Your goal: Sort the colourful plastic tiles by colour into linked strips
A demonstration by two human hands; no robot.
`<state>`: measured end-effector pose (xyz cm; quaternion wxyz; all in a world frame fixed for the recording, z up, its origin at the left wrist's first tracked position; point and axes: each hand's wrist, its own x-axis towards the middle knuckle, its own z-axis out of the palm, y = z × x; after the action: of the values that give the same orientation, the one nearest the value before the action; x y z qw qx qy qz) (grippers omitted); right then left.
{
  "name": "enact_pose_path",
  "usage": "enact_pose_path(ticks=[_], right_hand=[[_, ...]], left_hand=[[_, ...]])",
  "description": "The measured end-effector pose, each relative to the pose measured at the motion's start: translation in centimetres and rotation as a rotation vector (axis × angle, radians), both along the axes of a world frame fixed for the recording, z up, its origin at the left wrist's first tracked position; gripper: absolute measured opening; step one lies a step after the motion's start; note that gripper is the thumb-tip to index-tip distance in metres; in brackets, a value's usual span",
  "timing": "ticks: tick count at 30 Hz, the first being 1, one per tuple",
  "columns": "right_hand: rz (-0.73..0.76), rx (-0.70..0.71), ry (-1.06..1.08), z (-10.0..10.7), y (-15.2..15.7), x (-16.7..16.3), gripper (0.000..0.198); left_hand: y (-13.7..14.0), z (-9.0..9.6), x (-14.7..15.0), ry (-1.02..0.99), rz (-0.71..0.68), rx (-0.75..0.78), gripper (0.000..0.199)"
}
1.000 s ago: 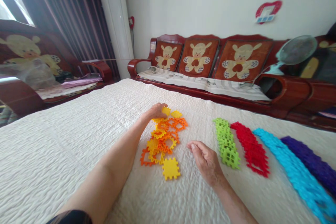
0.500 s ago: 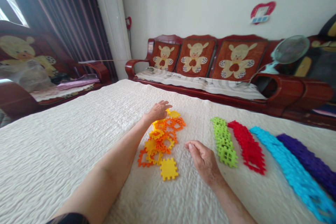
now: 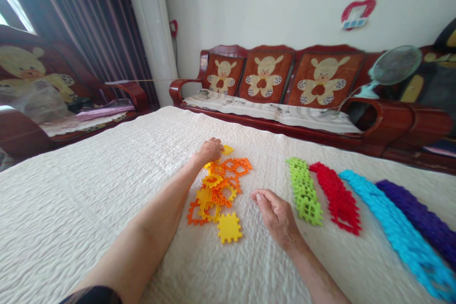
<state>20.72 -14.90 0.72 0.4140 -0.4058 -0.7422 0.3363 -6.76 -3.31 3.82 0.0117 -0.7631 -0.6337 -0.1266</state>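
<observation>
Farthest yellow tile (image 3: 228, 150) lay at three o'clock from nearer left hand (image 3: 211, 149), grip indeterminable; right hand (image 3: 275, 213) was curled closed.

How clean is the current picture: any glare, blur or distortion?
Head view: bright light washes out the window; head view: wide-angle stretching toward the edges, the blue row soft at lower right; head view: left hand and yellow square readable, fine detail soft.
</observation>
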Motion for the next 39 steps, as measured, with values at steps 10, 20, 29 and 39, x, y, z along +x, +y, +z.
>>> enact_pose_path(ticks=[10,20,29,39], right_hand=[[-0.004,0.022,-0.019,0.1,0.0,0.0,0.034],[-0.006,0.008,-0.024,0.1,0.0,0.0,0.032],[-0.004,0.001,-0.023,0.0,0.0,0.1,0.032],[-0.006,0.003,-0.03,0.2,0.0,0.1,0.031]], left_hand=[[-0.6,0.7,4.0,-0.181,-0.368,-0.086,0.035],[0.3,-0.4,4.9,-0.298,-0.246,0.04,0.028],[-1.7,2.9,3.8,-0.291,-0.097,-0.092,0.026],[-6.1,6.6,6.8,0.262,-0.106,-0.498,0.045]])
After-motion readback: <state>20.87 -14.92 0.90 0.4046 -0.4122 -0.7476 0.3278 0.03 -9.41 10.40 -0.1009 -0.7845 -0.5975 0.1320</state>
